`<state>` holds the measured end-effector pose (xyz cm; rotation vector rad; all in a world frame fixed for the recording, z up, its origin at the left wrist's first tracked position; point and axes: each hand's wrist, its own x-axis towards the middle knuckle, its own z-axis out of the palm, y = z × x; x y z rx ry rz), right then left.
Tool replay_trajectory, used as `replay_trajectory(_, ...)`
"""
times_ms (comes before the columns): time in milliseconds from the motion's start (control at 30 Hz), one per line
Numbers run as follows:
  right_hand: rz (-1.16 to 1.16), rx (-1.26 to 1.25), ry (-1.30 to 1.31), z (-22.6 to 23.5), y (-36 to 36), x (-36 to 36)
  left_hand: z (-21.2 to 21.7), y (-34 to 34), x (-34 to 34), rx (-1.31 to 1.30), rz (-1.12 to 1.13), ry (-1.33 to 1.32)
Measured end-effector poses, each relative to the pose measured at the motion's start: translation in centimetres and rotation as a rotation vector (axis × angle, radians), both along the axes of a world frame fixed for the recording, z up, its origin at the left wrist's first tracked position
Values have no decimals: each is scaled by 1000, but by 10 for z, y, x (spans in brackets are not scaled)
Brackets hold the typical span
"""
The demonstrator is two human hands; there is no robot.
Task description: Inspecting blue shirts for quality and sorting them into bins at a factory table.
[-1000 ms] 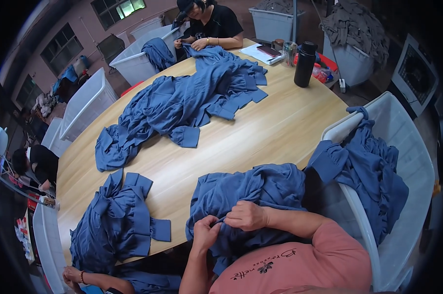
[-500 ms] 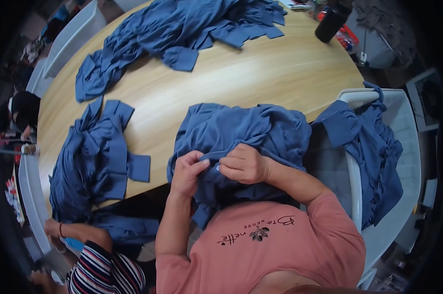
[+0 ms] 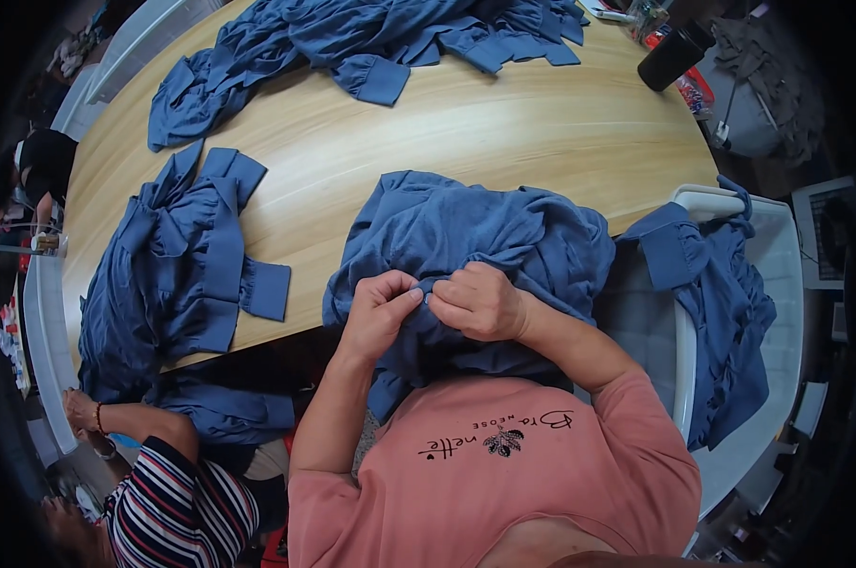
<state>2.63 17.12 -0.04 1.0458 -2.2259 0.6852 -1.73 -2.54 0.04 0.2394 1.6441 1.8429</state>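
Note:
A blue garment (image 3: 485, 218) lies bunched at the table's near edge and hangs down toward my lap. My left hand (image 3: 383, 308) pinches a fold of its cloth between thumb and fingers. Close beside it, my right hand (image 3: 477, 301) is closed on the same fold, knuckles up. Between the two sets of fingertips a small pale spot shows on the cloth; what it is I cannot make out.
More blue garments (image 3: 295, 47) lie along the far side of the wooden table (image 3: 428, 133), and a blue pile (image 3: 177, 251) sits at left. A white bin (image 3: 778, 284) with a blue garment (image 3: 722, 312) over its rim stands right. A black bottle (image 3: 674, 57) stands far right. A co-worker in a striped shirt (image 3: 177, 502) sits lower left.
My hands have come closer together on the cloth, and the pale spot between them shows less. The whole view has shifted slightly. The co-worker at lower left has shifted slightly.

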Motion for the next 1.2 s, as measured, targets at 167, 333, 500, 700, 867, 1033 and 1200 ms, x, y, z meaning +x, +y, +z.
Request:
replay_trajectory(167, -64, -22, -89, 4, -4, 0, -3, -1, -1, 15, -28, 90)
replay_trajectory(333, -68, -202, -282, 6, -9, -9, -10, -1, 8, -43, 79, 262)
replay_trajectory(500, -20, -199, -617, 14, -1, -14, -14, 2, 16, -80, 183, 348)
replay_trajectory(700, 6, -57, -733, 15, 2, -24, -10, -2, 17, -118, 218, 431)
replay_trajectory(867, 34, -74, -519, 10, -1, -22, -8, -3, 18, -115, 248, 462)
replay_trajectory(1033, -146, -113, -340, 8, -13, -12, -7, 7, 19, -209, 370, 805)
replay_trajectory(1200, -219, -184, -365, 5, -16, -12, -3, 21, 22, -282, 472, 1169)
